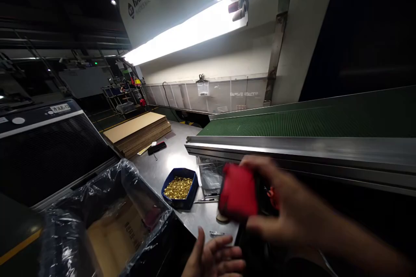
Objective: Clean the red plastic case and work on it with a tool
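My right hand [279, 205] grips a red block-shaped part [238, 196], held in the air above the steel table [169, 158] in front of the conveyor; the image is blurred there. Below it my left hand [216, 257] is open, palm up, fingers spread, holding nothing, at the table's near edge. A small blue tray [191, 190] filled with small brass-coloured pieces sits on the table just left of the red part.
A green conveyor belt [308, 121] with a steel rim runs along the right. A cardboard box lined with clear plastic [107, 225] stands at the lower left. Stacked flat cardboard sheets [138, 132] and a dark handheld item [157, 147] lie farther back.
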`<state>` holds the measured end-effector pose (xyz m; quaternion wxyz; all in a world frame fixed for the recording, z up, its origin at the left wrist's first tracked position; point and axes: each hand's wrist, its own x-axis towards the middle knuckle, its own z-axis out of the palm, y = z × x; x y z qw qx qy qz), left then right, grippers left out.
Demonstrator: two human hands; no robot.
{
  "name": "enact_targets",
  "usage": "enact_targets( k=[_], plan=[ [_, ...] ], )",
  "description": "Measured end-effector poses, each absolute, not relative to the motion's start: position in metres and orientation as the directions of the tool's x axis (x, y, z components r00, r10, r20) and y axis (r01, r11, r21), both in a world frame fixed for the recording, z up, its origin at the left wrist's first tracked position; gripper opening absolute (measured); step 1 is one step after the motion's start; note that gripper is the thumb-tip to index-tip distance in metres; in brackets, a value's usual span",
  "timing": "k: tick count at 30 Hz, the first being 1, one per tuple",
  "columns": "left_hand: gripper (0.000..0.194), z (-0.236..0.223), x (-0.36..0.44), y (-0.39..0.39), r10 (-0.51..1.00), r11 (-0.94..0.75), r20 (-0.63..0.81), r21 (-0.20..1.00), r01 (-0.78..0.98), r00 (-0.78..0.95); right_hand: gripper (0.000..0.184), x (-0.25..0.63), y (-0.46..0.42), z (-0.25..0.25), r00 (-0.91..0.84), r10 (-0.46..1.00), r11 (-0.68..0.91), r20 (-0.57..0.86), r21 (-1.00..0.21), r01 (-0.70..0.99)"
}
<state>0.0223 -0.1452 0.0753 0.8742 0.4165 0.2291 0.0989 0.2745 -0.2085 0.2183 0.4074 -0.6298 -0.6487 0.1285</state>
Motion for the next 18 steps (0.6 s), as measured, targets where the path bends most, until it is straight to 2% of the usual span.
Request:
enact_targets(
  k=[1, 3, 4, 6, 7, 8, 9, 10, 11, 13, 15, 16, 18],
  plan=[
    [0.089, 0.075, 0.022, -0.139, 0.348, 0.712, -0.303, 0.701, -0.04, 0.887, 0.1, 0.244, -0.209, 0.188, 0.03, 0.932, 0.26, 0.361, -0.724, 0.639],
    [0.096, 0.075, 0.016, -0.131, 0.344, 0.823, -0.272, 0.548, -0.149, 0.899, 0.072, 0.201, -0.21, 0.137, -0.095, 0.926, 0.358, 0.365, -0.769, 0.53],
    [0.095, 0.074, 0.011, -0.129, 0.354, 0.846, -0.268, 0.499, -0.185, 0.896, 0.07, 0.19, -0.211, 0.117, -0.124, 0.93, 0.36, 0.345, -0.795, 0.488],
    [0.089, 0.072, 0.0, -0.128, 0.389, 0.849, -0.285, 0.481, -0.22, 0.876, 0.087, 0.184, -0.207, 0.087, -0.121, 0.965, 0.262, 0.234, -0.903, 0.341],
    [0.086, 0.069, -0.005, -0.129, 0.409, 0.847, -0.297, 0.475, -0.239, 0.863, 0.099, 0.186, -0.201, 0.075, -0.046, 0.985, 0.173, 0.167, -0.947, 0.269],
    [0.084, 0.067, -0.008, -0.129, 0.434, 0.847, -0.305, 0.458, -0.269, 0.848, 0.109, 0.191, -0.192, 0.062, 0.097, 0.992, 0.059, 0.081, -0.976, 0.21],
    [0.084, 0.064, -0.011, -0.131, 0.463, 0.845, -0.307, 0.436, -0.31, 0.831, 0.112, 0.196, -0.18, 0.049, 0.292, 0.956, -0.053, 0.001, -0.983, 0.178],
    [0.085, 0.062, -0.014, -0.132, 0.493, 0.839, -0.304, 0.413, -0.354, 0.815, 0.108, 0.2, -0.167, 0.033, 0.549, 0.834, -0.181, -0.059, -0.969, 0.171],
    [0.085, 0.06, -0.015, -0.133, 0.518, 0.832, -0.298, 0.393, -0.392, 0.802, 0.114, 0.204, -0.153, 0.017, 0.732, 0.67, -0.32, -0.126, -0.938, 0.131],
    [0.084, 0.057, -0.018, -0.135, 0.544, 0.822, -0.288, 0.372, -0.431, 0.788, 0.132, 0.21, -0.127, -0.016, 0.835, 0.506, -0.444, -0.217, -0.895, 0.037],
    [0.081, 0.057, -0.023, -0.137, 0.548, 0.82, -0.291, 0.375, -0.433, 0.784, 0.137, 0.215, -0.113, -0.044, 0.829, 0.462, -0.488, -0.315, -0.871, -0.058],
    [0.08, 0.057, -0.025, -0.138, 0.552, 0.816, -0.295, 0.382, -0.433, 0.78, 0.13, 0.217, -0.112, -0.055, 0.818, 0.451, -0.493, -0.358, -0.863, -0.106],
    [0.083, 0.058, -0.032, -0.139, 0.568, 0.805, -0.304, 0.398, -0.44, 0.765, 0.099, 0.222, -0.123, -0.067, 0.782, 0.448, -0.477, -0.435, -0.855, -0.203]
  ],
)
